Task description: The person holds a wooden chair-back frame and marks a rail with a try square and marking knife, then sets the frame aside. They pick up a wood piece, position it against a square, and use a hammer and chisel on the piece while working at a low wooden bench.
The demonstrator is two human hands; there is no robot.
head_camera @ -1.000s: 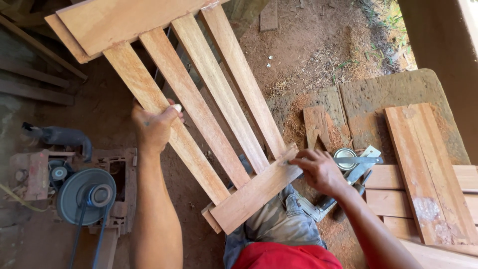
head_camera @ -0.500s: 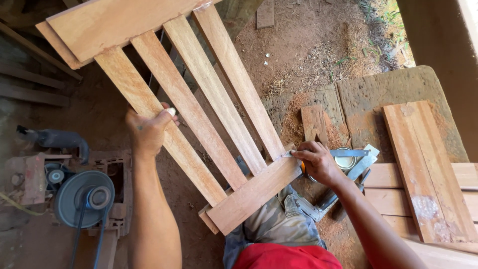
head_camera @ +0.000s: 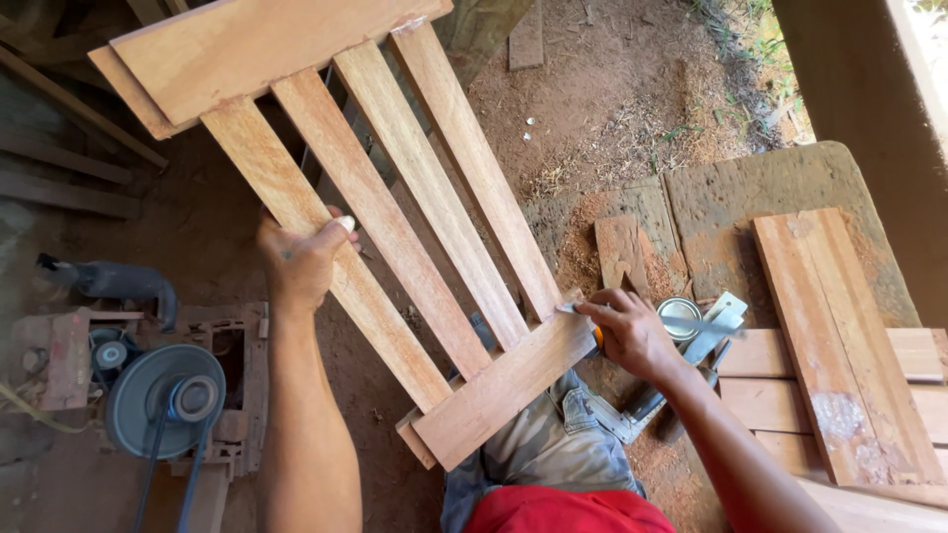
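Left hand: the left hand [head_camera: 296, 259] was wrapped around the leftmost slat of the wooden slat frame [head_camera: 395, 212], thumb on top.
Right hand: the right hand [head_camera: 632, 334] was pinched on a small tool against the frame's near crosspiece [head_camera: 504, 387].
Doing it well: judged best with the frame braced firmly and short, controlled strokes.
Packages: a small round silver tin [head_camera: 679, 318] sat right of the hand; its label was unreadable.

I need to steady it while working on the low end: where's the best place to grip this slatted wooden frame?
Grip the frame's outer left slat at mid-length, from the left, as the left hand does: it is narrow enough for fingers to wrap, with an open edge.
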